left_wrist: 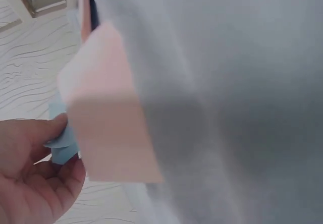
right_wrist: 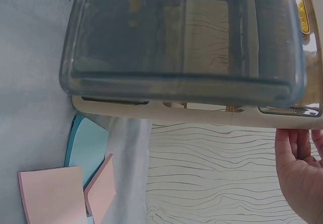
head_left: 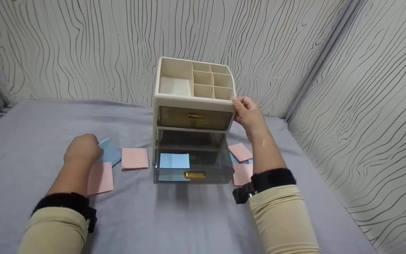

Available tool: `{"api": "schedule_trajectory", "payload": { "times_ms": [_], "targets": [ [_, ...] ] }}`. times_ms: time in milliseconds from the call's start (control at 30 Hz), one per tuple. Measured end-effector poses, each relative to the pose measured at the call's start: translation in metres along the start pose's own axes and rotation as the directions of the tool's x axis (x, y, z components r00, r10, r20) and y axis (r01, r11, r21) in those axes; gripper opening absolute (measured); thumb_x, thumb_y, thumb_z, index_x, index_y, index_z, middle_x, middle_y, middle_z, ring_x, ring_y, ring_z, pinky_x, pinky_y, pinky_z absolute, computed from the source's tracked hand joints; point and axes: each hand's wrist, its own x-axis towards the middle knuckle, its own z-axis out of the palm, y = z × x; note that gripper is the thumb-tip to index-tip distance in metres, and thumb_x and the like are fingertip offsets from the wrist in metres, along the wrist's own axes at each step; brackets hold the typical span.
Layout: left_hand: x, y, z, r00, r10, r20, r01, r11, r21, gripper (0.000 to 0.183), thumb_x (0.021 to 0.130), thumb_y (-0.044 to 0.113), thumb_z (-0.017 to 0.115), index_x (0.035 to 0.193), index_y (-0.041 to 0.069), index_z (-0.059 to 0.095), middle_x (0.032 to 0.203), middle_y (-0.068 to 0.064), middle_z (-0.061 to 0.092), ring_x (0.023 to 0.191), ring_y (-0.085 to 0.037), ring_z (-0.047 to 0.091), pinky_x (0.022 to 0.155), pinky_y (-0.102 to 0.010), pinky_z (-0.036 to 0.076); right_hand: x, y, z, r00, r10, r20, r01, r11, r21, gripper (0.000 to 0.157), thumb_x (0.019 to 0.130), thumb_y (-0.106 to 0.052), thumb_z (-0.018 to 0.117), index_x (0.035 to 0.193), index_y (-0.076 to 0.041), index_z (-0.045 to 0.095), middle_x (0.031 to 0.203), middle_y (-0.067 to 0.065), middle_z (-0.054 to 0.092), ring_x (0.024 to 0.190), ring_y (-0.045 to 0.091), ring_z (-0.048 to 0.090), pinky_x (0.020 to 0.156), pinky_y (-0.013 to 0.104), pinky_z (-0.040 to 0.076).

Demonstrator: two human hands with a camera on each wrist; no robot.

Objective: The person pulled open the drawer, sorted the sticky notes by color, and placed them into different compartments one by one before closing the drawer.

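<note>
A cream desk organizer (head_left: 192,100) with top compartments stands in the middle. Its lower, clear drawer (head_left: 211,176) is pulled out, with a blue sticky note pad (head_left: 174,161) lying in the left part. At the organizer's upper right side, my right hand (head_left: 250,114) grips the edge; the right wrist view shows those fingers (right_wrist: 294,146) against the side wall. On the left, my left hand (head_left: 83,150) pinches a blue sticky note pad (left_wrist: 64,151) between thumb and fingers. A pink sticky note pad (head_left: 100,180) lies just in front of that hand.
Another pink pad (head_left: 135,158) lies left of the organizer. Pink pads (right_wrist: 53,196) and a blue pad (right_wrist: 87,144) lie loosely together on its right. The organizer's upper drawer (head_left: 174,118) is closed. Wood-pattern walls (head_left: 100,53) border the grey cloth (head_left: 125,218).
</note>
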Motion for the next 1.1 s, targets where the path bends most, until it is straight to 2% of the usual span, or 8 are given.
{"api": "schedule_trajectory", "payload": {
  "times_ms": [133,200,400,667,833,1000,1100],
  "targets": [
    [-0.002,0.004,-0.002,0.997,0.055,-0.047,-0.055,0.998,0.016,0.028,0.086,0.015,0.055,0.104,-0.007,0.057,0.1,-0.025,0.054,0.085,-0.032,0.052,0.07,-0.046,0.047,0.001,0.0,0.0,1.0,0.0,-0.001,0.0,1.0,0.004,0.029,0.093,-0.037,0.05,0.101,-0.009,0.051,0.113,0.012,0.05,0.106,0.024,0.051,0.093,0.037,0.043],
    [-0.003,0.006,-0.003,0.996,0.075,-0.05,-0.074,0.997,0.022,0.028,0.086,0.015,0.056,0.104,-0.007,0.057,0.099,-0.025,0.054,0.085,-0.033,0.052,0.07,-0.046,0.046,0.001,0.0,0.0,1.0,0.0,-0.001,0.0,1.0,-0.004,0.029,0.093,-0.038,0.05,0.1,-0.009,0.05,0.113,0.012,0.05,0.106,0.024,0.051,0.093,0.037,0.043],
    [-0.006,0.008,-0.006,0.995,0.099,-0.029,-0.098,0.995,0.035,0.025,0.088,0.012,0.053,0.104,-0.007,0.053,0.098,-0.024,0.059,0.083,-0.031,0.055,0.07,-0.045,0.046,0.002,0.001,0.0,1.0,0.004,-0.006,-0.004,1.0,-0.008,0.027,0.093,-0.037,0.049,0.098,-0.01,0.05,0.112,0.012,0.051,0.105,0.024,0.052,0.093,0.037,0.043],
    [-0.009,0.013,-0.017,0.985,0.148,-0.087,-0.144,0.988,0.057,0.026,0.088,0.012,0.054,0.109,-0.004,0.05,0.102,-0.028,0.058,0.09,-0.039,0.057,0.072,-0.051,0.046,0.004,0.003,0.0,1.0,-0.011,-0.001,0.011,1.0,0.011,0.023,0.095,-0.032,0.048,0.096,-0.009,0.049,0.112,0.013,0.049,0.105,0.025,0.052,0.092,0.038,0.043],
    [-0.014,0.025,-0.028,0.981,0.165,-0.097,-0.165,0.986,0.016,0.037,0.089,0.012,0.054,0.121,-0.005,0.047,0.108,-0.029,0.057,0.098,-0.043,0.054,0.078,-0.053,0.045,0.003,0.003,-0.001,1.0,-0.017,-0.004,0.017,1.0,0.006,0.023,0.094,-0.032,0.048,0.097,-0.009,0.049,0.112,0.013,0.05,0.105,0.025,0.053,0.092,0.037,0.043],
    [-0.025,0.045,-0.044,0.976,0.207,-0.074,-0.209,0.978,-0.024,0.028,0.09,0.012,0.05,0.11,-0.007,0.056,0.102,-0.025,0.059,0.09,-0.035,0.057,0.073,-0.046,0.047,0.002,0.002,-0.001,1.0,-0.02,0.002,0.02,1.0,0.013,0.025,0.094,-0.033,0.048,0.097,-0.009,0.049,0.111,0.013,0.049,0.105,0.024,0.052,0.092,0.037,0.043],
    [-0.032,0.058,-0.055,0.968,0.24,-0.073,-0.244,0.968,-0.059,0.028,0.091,0.012,0.048,0.109,-0.007,0.057,0.1,-0.023,0.059,0.087,-0.033,0.057,0.071,-0.044,0.047,0.002,0.002,0.0,1.0,-0.021,0.005,0.021,1.0,0.014,0.026,0.094,-0.033,0.048,0.098,-0.008,0.05,0.111,0.013,0.049,0.105,0.025,0.052,0.092,0.037,0.043]
  ]
}}
